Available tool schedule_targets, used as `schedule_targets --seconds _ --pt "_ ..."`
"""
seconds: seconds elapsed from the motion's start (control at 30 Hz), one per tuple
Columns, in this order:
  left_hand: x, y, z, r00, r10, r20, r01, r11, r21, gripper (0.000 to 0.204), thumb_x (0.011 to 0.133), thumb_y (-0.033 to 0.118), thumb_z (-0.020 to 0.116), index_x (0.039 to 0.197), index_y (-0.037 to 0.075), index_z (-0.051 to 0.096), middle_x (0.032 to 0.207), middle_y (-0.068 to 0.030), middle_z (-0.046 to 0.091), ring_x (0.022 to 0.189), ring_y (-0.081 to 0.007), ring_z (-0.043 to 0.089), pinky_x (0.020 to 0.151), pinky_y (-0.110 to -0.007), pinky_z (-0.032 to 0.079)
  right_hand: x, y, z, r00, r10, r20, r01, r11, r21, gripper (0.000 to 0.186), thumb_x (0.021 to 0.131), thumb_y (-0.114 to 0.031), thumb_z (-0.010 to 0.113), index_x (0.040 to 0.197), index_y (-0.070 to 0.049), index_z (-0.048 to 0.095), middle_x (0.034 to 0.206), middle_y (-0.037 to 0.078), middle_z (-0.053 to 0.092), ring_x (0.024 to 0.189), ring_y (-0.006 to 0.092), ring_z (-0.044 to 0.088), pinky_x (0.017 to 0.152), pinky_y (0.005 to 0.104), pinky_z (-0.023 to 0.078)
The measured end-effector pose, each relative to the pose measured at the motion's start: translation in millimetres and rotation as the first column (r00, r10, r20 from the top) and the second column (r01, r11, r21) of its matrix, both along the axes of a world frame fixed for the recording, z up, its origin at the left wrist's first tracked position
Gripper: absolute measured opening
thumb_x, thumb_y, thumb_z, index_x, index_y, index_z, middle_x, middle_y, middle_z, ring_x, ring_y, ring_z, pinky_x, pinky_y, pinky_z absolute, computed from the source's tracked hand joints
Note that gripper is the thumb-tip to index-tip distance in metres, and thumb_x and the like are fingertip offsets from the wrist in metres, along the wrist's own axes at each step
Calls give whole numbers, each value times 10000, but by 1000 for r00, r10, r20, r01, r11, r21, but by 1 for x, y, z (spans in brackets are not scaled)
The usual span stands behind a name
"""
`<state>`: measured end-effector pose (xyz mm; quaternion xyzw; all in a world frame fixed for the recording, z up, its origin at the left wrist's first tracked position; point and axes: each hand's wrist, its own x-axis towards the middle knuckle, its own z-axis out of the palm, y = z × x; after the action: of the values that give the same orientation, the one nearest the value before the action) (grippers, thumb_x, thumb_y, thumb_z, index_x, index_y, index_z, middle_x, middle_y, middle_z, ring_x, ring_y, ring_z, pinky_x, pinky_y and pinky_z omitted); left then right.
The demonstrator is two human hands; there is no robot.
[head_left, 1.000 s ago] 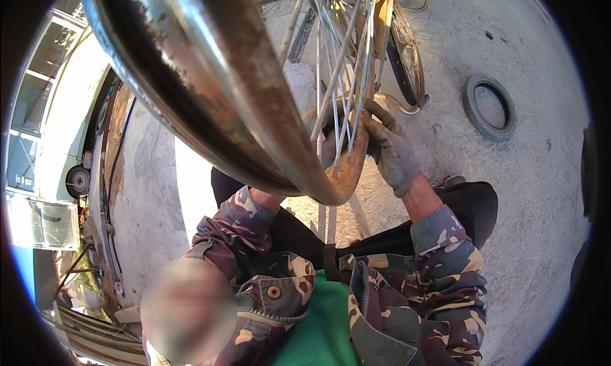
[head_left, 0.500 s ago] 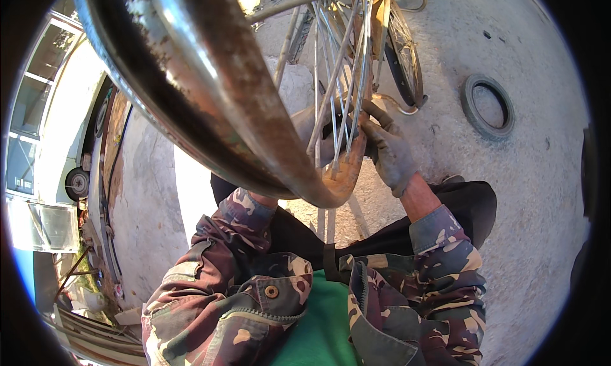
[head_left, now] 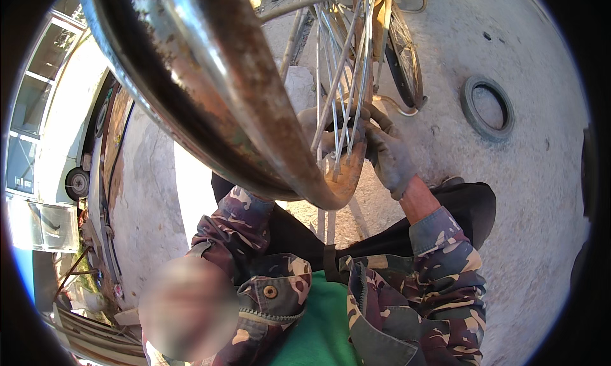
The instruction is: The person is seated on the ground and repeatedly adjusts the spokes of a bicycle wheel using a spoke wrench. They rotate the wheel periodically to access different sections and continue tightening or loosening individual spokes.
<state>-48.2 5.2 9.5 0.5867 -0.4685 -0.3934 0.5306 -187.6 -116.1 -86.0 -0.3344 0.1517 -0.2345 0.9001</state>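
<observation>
A rusty, chromed bicycle wheel rim [head_left: 235, 105] fills the upper middle, close to me, its lower bend just above my lap. Silver spokes [head_left: 344, 67] run upward from it. My right hand [head_left: 388, 153], in a grey-brown glove, grips the rim's right side where spokes meet it, fingers curled over. My left hand [head_left: 309, 125], gloved too, is mostly behind the rim and spokes; its fingers are bent among the spokes beside my right hand, but what they pinch is hidden. My legs in black trousers are spread below, and I wear camouflage sleeves.
A bicycle [head_left: 407, 60] with a second spoked wheel stands beyond. A loose tyre [head_left: 474, 114] lies on the concrete ground [head_left: 522, 207] at right. Along the left are a white vehicle [head_left: 48, 156], its small wheel [head_left: 77, 183], and long planks or pipes [head_left: 95, 334].
My hands stay on the wheel, with their fingers shifting slightly among the spokes. The rim's lower bend sits slightly lower than a second ago.
</observation>
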Motion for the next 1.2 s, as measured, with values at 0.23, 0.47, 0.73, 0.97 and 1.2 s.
schedule_targets --seconds 0.23,0.47,0.73,0.97,1.2 --pt "-8 -10 3 952 140 272 -139 990 -24 258 879 105 831 1053 -12 680 944 -72 702 905 -155 670 823 -323 538 -1 -4 -2 999 37 8 -36 998 -56 534 1086 -245 611 1542 -35 432 1295 125 669 1046 174 738 813 315 667" --pt "-5 -12 4 983 151 103 -153 988 14 265 891 100 828 1063 -23 667 928 -61 700 850 -121 661 750 -278 538 -5 2 10 976 93 199 -77 993 -88 608 1097 -331 582 1583 -29 377 1364 109 646 1175 197 690 980 411 616" --pt "32 -4 -20 999 -18 -50 17 1000 -22 361 940 167 801 1186 -66 675 1053 -98 730 952 -157 700 854 -299 573 -3 2 17 994 89 70 -81 991 -108 728 1054 -377 661 1586 11 349 1357 120 652 1126 181 709 896 345 644" --pt "55 2 -34 992 -94 -89 99 994 54 345 958 211 794 1143 -62 693 947 -43 709 804 -96 641 685 -241 496 1 4 5 995 43 91 -30 989 -144 790 1030 -401 696 1576 48 345 1310 119 670 1121 180 709 872 346 649" --pt "36 -11 -25 970 -189 -153 202 977 71 218 914 98 781 1071 -32 708 866 -13 695 714 -67 612 609 -227 462 3 7 -2 995 -42 90 41 999 12 622 1042 -299 697 1523 5 447 1244 75 686 1113 165 698 947 338 619"
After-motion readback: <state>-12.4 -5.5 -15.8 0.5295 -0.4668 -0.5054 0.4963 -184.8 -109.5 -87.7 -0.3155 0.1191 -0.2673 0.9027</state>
